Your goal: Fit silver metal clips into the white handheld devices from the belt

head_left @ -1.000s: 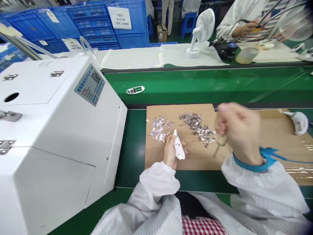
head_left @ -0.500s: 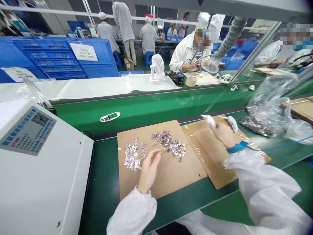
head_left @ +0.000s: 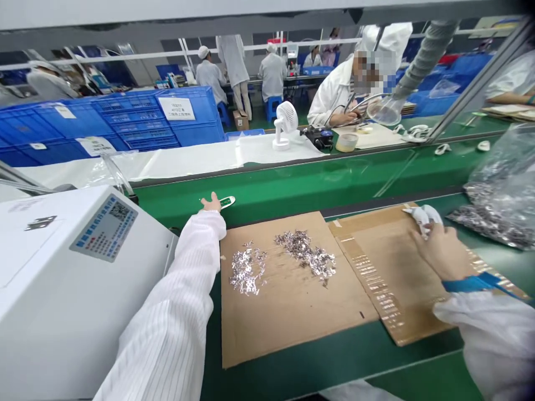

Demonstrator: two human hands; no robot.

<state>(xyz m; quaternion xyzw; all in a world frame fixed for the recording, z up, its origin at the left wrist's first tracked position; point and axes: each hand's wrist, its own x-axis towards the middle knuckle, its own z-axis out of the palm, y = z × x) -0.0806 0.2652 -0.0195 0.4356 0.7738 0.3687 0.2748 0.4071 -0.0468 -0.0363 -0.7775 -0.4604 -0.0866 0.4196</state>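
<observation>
My left hand (head_left: 211, 203) reaches out to the green conveyor belt, fingers apart. It is right beside a slim white plastic housing with a green circuit board (head_left: 228, 202), and I cannot tell whether it touches it. On the right, my right hand (head_left: 445, 252) is closed on a white curved plastic part (head_left: 419, 216) at the far edge of a taped cardboard sheet (head_left: 376, 245). A second white part (head_left: 433, 214) lies against it, partly hidden by the fingers. Small shiny metal pieces (head_left: 246, 271) and a larger heap of them (head_left: 307, 252) lie on another cardboard sheet (head_left: 271, 328).
A white machine (head_left: 83, 312) stands at the left, close to my left sleeve. Clear bags of metal pieces (head_left: 497, 206) lie at the right. Across the belt (head_left: 292, 186) are a small white fan (head_left: 285, 125) and a co-worker in white (head_left: 334, 97). Blue crates (head_left: 125, 120) stand behind.
My left hand has gone from over the metal pieces to the housing on the belt. My right hand has lowered the white part beside the other one. The view has shifted left.
</observation>
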